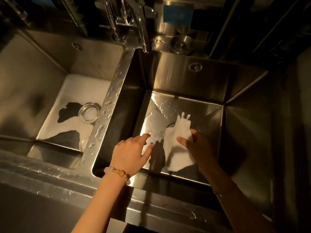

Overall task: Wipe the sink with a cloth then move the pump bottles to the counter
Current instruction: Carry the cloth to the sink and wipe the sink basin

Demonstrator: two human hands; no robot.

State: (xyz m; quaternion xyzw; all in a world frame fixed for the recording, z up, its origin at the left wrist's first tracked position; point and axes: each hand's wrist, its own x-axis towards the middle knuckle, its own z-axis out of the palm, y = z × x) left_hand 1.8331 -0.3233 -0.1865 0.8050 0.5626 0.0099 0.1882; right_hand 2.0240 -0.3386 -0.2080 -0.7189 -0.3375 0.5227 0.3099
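Observation:
A white cloth (178,145) lies on the wet floor of the right-hand steel sink basin (235,91). My right hand (196,148) is down in that basin and grips the cloth at its right edge. My left hand (133,152), with a beaded bracelet on the wrist, reaches over the front rim into the same basin. Its fingers are stretched out just left of the cloth and hold nothing. No pump bottle shows in the head view.
The left sink basin (42,68) holds white foam and a clear glass dish (88,113). A wet divider (107,105) separates the basins. The faucet (143,31) hangs over the right basin's back-left corner. A round steel cap (181,42) sits on the back ledge.

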